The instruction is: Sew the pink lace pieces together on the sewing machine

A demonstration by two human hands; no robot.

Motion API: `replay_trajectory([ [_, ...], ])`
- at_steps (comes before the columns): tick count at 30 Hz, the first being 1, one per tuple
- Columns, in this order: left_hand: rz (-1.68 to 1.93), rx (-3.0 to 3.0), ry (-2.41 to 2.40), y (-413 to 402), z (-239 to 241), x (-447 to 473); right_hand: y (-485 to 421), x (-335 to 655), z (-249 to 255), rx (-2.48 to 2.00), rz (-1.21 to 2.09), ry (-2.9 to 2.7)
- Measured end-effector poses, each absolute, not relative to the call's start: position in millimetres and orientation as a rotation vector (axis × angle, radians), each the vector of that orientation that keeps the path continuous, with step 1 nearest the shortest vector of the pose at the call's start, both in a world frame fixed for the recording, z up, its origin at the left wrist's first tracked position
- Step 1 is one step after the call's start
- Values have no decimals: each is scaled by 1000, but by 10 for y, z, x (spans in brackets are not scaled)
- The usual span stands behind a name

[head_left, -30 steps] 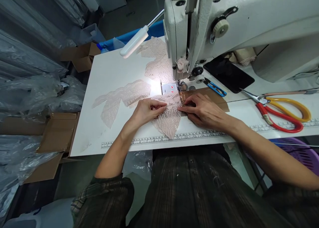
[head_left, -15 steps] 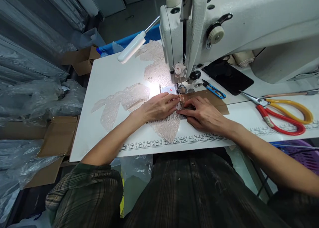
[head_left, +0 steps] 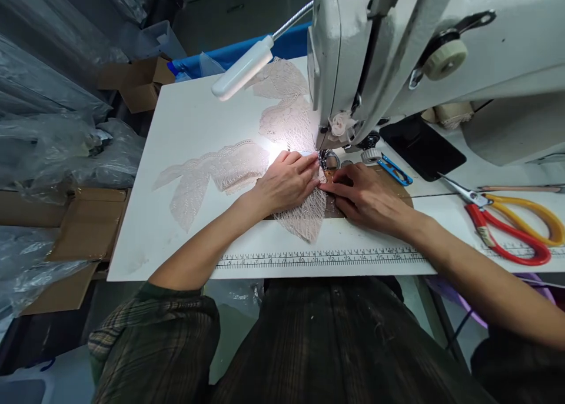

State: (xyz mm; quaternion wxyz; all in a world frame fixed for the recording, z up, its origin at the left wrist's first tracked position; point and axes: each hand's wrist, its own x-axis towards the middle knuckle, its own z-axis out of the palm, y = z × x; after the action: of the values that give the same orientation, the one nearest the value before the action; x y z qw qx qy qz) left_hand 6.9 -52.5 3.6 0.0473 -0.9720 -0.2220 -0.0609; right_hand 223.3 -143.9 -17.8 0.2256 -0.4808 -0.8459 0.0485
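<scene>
My left hand (head_left: 286,180) lies over a pale pink lace piece (head_left: 306,216), its fingers stretched toward the needle area and its thumb near the lace edge. Just right of it, my right hand (head_left: 366,193) has curled fingers, pinching the edge of the same lace beside the presser foot (head_left: 321,158); its fingertips are partly hidden. The white sewing machine (head_left: 339,57) stands over both hands. More lace (head_left: 238,163) spreads out left of my left hand, and another lace part (head_left: 286,119) lies behind it. Brown card-like material (head_left: 397,192) shows under my right hand.
To the right are blue thread snips (head_left: 395,170), a black phone (head_left: 424,147) and red-and-yellow scissors (head_left: 489,216). A lamp (head_left: 242,69) lights the needle area. A printed ruler (head_left: 318,258) runs along the table's front edge. Cardboard boxes (head_left: 88,221) stand left.
The camera view has shifted, with the machine head appearing larger and farther right. Both hands remain at the lace by the needle; my right fingertips sit slightly nearer the presser foot.
</scene>
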Motion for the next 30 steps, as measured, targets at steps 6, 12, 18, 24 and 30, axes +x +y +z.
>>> replay_trajectory([
  [6, -367, -3167, -758, -537, -3, -14, -1482, 2231, -226, -1338, 164, -2278],
  [12, -394, -3194, -731, -481, -42, -46, -1494, 2193, -207, -1393, 176, -2269],
  [18, -383, -3229, -671, -408, -43, -88, -1519, 2136, -165, -1443, 129, -2301],
  [24, -383, -3188, -702, -441, -66, -52, -1519, 2149, -163, -1442, 161, -2282],
  [30, -417, -3178, -713, -470, -73, -36, -1513, 2163, -204, -1430, 181, -2253],
])
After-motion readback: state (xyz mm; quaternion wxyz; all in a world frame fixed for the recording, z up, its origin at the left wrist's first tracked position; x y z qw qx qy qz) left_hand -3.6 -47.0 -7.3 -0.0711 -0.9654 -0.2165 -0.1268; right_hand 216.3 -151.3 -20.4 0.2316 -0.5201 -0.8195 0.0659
